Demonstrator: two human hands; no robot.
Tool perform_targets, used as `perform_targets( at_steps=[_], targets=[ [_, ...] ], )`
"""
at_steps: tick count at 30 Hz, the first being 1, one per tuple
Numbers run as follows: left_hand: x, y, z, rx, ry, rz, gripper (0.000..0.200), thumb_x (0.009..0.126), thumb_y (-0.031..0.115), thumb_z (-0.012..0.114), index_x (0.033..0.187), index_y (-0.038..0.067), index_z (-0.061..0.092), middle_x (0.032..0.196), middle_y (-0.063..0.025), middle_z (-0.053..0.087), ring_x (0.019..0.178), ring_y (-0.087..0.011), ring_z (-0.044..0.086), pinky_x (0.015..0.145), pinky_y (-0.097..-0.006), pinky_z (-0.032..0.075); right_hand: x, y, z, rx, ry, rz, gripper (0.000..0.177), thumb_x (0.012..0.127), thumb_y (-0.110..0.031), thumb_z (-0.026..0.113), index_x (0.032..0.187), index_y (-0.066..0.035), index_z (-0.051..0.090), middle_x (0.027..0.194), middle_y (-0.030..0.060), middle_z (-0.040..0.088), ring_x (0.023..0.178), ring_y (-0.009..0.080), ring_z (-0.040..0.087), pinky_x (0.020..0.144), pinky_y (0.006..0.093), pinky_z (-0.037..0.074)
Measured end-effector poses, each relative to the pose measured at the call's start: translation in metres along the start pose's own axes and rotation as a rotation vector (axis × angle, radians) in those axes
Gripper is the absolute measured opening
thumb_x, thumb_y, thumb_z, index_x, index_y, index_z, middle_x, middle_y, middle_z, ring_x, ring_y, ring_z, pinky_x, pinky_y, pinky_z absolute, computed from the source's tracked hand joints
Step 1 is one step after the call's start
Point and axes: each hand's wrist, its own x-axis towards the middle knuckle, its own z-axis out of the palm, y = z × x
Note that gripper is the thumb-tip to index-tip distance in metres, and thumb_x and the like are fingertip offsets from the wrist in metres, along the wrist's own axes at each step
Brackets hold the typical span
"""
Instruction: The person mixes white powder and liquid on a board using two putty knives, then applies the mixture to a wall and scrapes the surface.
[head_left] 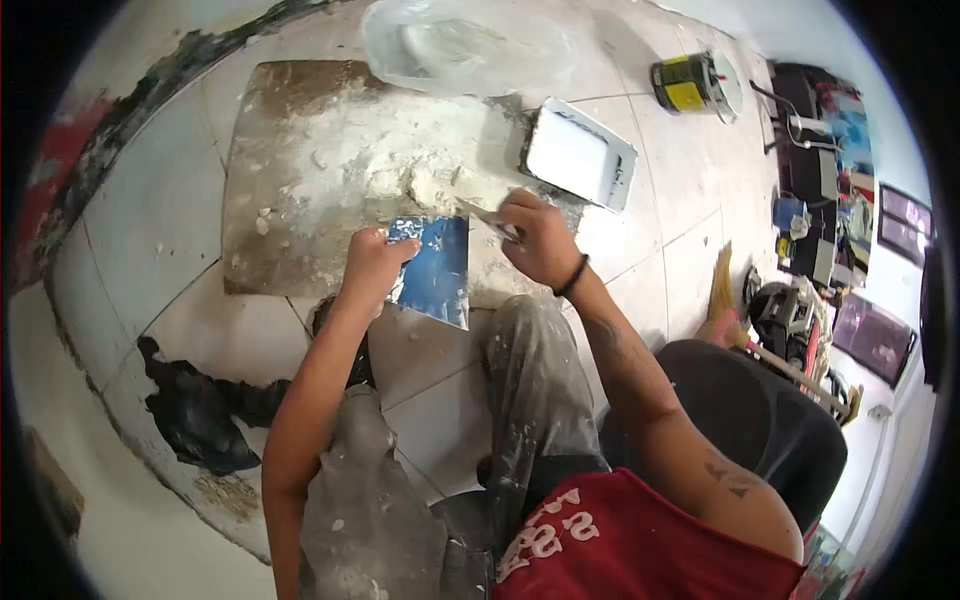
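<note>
My left hand [375,262] grips a flat blue plate [436,272] by its left edge, thumb on top. White smears mark the plate's upper left. In my closed right hand [540,240] is a putty knife [480,212], its thin blade pointing left over the plate's top right corner. Both hands are above the near part of a worn brown board [250,225] on the floor. Pale putty [425,187] lies in clumps on the board just beyond the plate, with a white powdery layer spread around it.
Near the board's right corner stands a rectangular tray [580,158] with white inside. A clear plastic bag [465,45] lies at the far edge. Farther right are a can [690,85], a broom [722,295] and a dark chair [740,415]. Black plastic [195,415] lies at left.
</note>
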Motion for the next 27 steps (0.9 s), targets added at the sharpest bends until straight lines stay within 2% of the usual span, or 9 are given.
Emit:
perform_targets(
  at_steps=[5,9,11,13,15,17,19,21,27],
  targets=[
    [0.011,-0.016,-0.016,0.194,0.026,-0.002,0.015,0.075,0.008,0.063,0.063,0.001,0.057,0.057,-0.0005,0.052,0.049,-0.007,0.044,0.045,-0.0281,0.032,-0.028,-0.049,0.005,0.119,-0.13,-0.091,0.041,0.055,0.01,0.059,0.093,-0.003,0.065,0.086,0.0117,0.057,0.075,0.0321,0.058,0.066,0.0373,0.049],
    [0.003,-0.015,-0.006,0.119,-0.045,-0.038,0.012,0.075,0.008,0.064,0.066,0.001,0.059,0.059,-0.0005,0.054,0.05,-0.0073,0.046,0.046,-0.0274,0.036,-0.003,0.004,0.024,-0.014,-0.065,-0.047,0.036,0.058,0.01,0.058,0.091,-0.003,0.065,0.081,0.0128,0.056,0.072,0.0291,0.058,0.061,0.0339,0.047],
    [0.003,-0.011,-0.004,0.078,-0.057,-0.03,0.011,0.076,0.008,0.064,0.068,0.001,0.059,0.061,-0.0005,0.055,0.051,-0.0074,0.048,0.047,-0.027,0.038,0.004,0.028,0.018,0.066,0.0,-0.027,0.035,0.059,0.008,0.058,0.092,-0.003,0.066,0.078,0.0109,0.055,0.069,0.026,0.056,0.058,0.0324,0.045],
    [0.006,-0.009,-0.011,0.076,-0.027,0.013,0.011,0.076,0.009,0.063,0.07,0.001,0.06,0.063,-0.0007,0.056,0.052,-0.0076,0.049,0.048,-0.0267,0.039,0.0,0.017,0.0,0.012,0.051,0.053,0.035,0.059,0.008,0.058,0.091,-0.002,0.066,0.079,0.0099,0.056,0.068,0.0236,0.056,0.058,0.0309,0.044],
    [0.001,0.0,-0.015,0.065,0.023,0.03,0.01,0.077,0.008,0.063,0.07,0.001,0.06,0.063,-0.0008,0.057,0.053,-0.0074,0.049,0.048,-0.0266,0.039,-0.014,0.001,-0.014,-0.068,0.087,0.01,0.036,0.058,0.007,0.059,0.092,-0.003,0.066,0.08,0.0093,0.055,0.067,0.0225,0.055,0.058,0.0296,0.044],
    [0.007,0.002,-0.023,0.047,0.056,0.045,0.01,0.077,0.008,0.062,0.071,0.0,0.06,0.064,-0.001,0.057,0.053,-0.0073,0.049,0.048,-0.0265,0.039,-0.033,-0.038,-0.025,-0.019,-0.015,0.043,0.043,0.055,0.009,0.06,0.097,-0.001,0.065,0.084,0.0124,0.056,0.075,0.0256,0.059,0.062,0.0327,0.049],
    [0.013,-0.005,-0.027,0.022,0.06,0.055,0.009,0.077,0.008,0.062,0.072,0.0,0.06,0.064,-0.0014,0.057,0.054,-0.0075,0.05,0.049,-0.0265,0.04,-0.051,-0.053,-0.019,0.052,-0.102,-0.129,0.049,0.051,0.008,0.063,0.1,-0.003,0.064,0.087,0.0117,0.056,0.078,0.0264,0.06,0.065,0.0339,0.05],
    [0.013,-0.002,-0.027,0.021,0.051,0.065,0.009,0.076,0.007,0.062,0.073,-0.001,0.06,0.065,-0.0021,0.058,0.055,-0.008,0.051,0.049,-0.0263,0.04,-0.063,-0.067,-0.013,0.053,-0.208,-0.148,0.052,0.051,0.007,0.064,0.102,-0.004,0.063,0.092,0.011,0.056,0.08,0.0281,0.06,0.067,0.0354,0.051],
    [0.007,0.004,-0.02,0.014,0.041,0.037,0.01,0.076,0.007,0.062,0.073,-0.002,0.06,0.067,-0.0033,0.058,0.056,-0.0088,0.052,0.05,-0.0258,0.041,-0.056,-0.065,-0.002,0.024,-0.248,-0.103,0.047,0.056,0.006,0.062,0.102,-0.003,0.061,0.089,0.01,0.054,0.079,0.0303,0.058,0.066,0.0374,0.05]
  ],
)
